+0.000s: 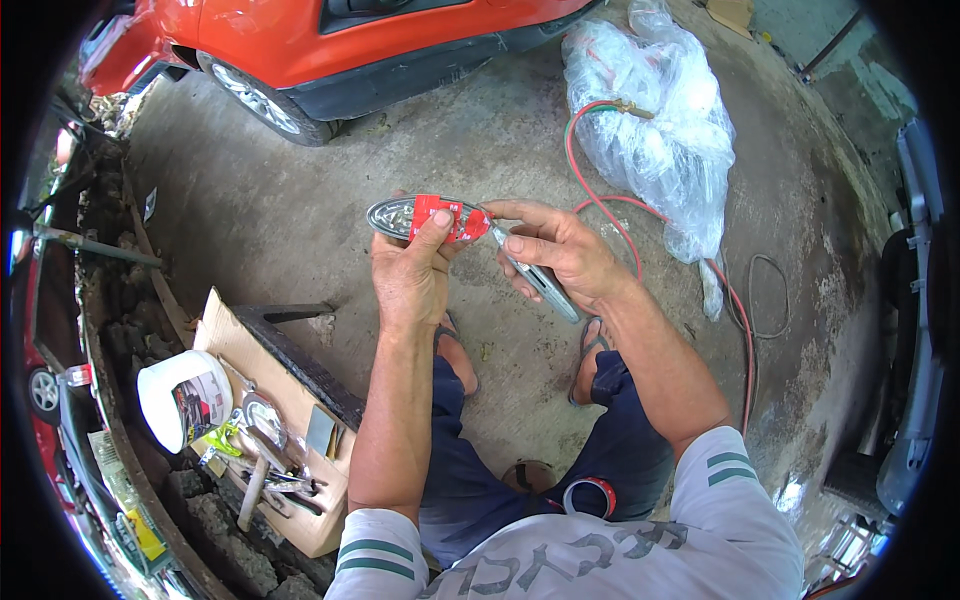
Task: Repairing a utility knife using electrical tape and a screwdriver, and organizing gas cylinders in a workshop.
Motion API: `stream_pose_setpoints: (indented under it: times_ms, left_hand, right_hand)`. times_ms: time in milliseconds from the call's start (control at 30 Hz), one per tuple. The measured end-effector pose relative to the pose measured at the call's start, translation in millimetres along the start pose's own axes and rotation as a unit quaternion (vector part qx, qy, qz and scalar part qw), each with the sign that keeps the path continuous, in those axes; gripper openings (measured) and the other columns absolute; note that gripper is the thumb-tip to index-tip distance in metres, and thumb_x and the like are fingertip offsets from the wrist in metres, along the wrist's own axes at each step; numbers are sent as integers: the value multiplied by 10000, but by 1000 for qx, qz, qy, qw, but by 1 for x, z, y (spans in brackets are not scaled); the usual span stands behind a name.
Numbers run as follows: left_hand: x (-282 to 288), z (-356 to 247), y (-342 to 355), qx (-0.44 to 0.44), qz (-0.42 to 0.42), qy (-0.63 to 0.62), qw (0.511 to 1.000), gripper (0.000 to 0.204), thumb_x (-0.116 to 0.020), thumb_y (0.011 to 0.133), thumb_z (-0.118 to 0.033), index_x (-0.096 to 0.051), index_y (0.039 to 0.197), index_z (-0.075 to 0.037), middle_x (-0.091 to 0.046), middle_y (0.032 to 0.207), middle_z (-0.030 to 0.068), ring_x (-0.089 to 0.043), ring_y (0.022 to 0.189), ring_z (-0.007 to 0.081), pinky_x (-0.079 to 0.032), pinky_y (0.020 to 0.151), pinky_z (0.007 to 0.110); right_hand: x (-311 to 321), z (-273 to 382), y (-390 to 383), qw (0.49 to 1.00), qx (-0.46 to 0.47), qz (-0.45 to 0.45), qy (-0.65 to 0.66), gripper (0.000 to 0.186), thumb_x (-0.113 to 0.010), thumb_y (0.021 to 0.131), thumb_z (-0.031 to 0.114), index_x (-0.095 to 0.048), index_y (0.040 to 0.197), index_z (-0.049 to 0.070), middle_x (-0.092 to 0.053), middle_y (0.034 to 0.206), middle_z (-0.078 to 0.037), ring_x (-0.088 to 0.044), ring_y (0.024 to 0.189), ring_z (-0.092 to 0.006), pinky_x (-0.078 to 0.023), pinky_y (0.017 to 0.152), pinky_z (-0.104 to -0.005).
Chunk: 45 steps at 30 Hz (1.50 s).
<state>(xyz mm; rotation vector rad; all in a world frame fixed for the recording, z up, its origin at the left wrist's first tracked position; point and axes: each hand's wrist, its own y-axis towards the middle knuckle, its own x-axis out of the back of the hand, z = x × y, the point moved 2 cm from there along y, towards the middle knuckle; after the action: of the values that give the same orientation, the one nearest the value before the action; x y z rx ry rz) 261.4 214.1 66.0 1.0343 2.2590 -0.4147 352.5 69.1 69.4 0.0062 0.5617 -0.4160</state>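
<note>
In front of me my left hand (412, 272) is closed around an oval lamp (391, 216) with a clear lens and dark rim. Red tape (472, 222) covers the lamp's middle and right end, and my left thumb presses on it. My right hand (572, 250) grips a grey utility knife (545, 287) slantwise, its tip at the lamp's right end beside the tape. Whether the blade touches the tape is too small to tell. In my lap sits a roll of tape (607, 492) with a red side.
A cardboard-lined board (330, 500) at lower left carries a white bucket (160, 410), a hammer (254, 492) and several hand tools. An orange car (270, 40) stands ahead. Clear plastic sheeting (660, 130) and a red hose (740, 310) lie on the concrete floor to the right.
</note>
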Motion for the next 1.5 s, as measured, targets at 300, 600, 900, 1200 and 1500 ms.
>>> stream_pose_setpoints:
  times_ms: [300, 600, 900, 1200, 1500]
  left_hand:
    - [1, 7, -1, -10, 23, -18, 1000, 298, -642, 850, 3, -506, 1104, -74, -636, 938, 71, -656, 860, 212, -572, 764, 400]
    - [-1, 9, -2, -30, -10, 10, 999, 276, -642, 840, 29, -529, 1074, -66, -649, 930, 85, -660, 853, 220, -572, 754, 408]
    - [3, 1, -2, 10, 50, 5, 999, 274, -641, 832, 42, -545, 1064, -67, -650, 927, 84, -661, 859, 225, -572, 753, 436]
    - [4, 1, 0, 64, 45, 14, 997, 200, -649, 836, -1, -575, 1017, -42, -656, 901, 89, -670, 841, 227, -585, 739, 427]
    - [-16, 11, -11, 81, 68, -59, 993, 700, -685, 777, 51, -244, 1307, -73, -596, 1020, 112, -631, 981, 258, -503, 889, 475]
  right_hand:
    - [0, 1, 1, 998, 42, -22, -30, 384, -602, 901, 126, -538, 1267, 28, -582, 755, -60, -556, 577, -129, -444, 496, -253]
    - [6, 5, 1, 943, 149, -75, -288, 374, -655, 883, 146, -592, 1221, 0, -582, 706, 14, -489, 553, -45, -399, 476, -220]
    - [16, 0, -2, 966, 130, -50, -219, 377, -684, 856, 127, -612, 1211, 22, -589, 679, 15, -484, 542, -46, -401, 476, -221]
    - [15, -10, -4, 996, -2, 22, 84, 405, -598, 914, 170, -537, 1295, 48, -589, 769, -72, -561, 559, -140, -454, 458, -266]
    - [11, -9, -3, 984, -11, -28, 174, 431, -533, 943, 235, -473, 1341, 80, -569, 808, -105, -548, 563, -174, -434, 445, -276]
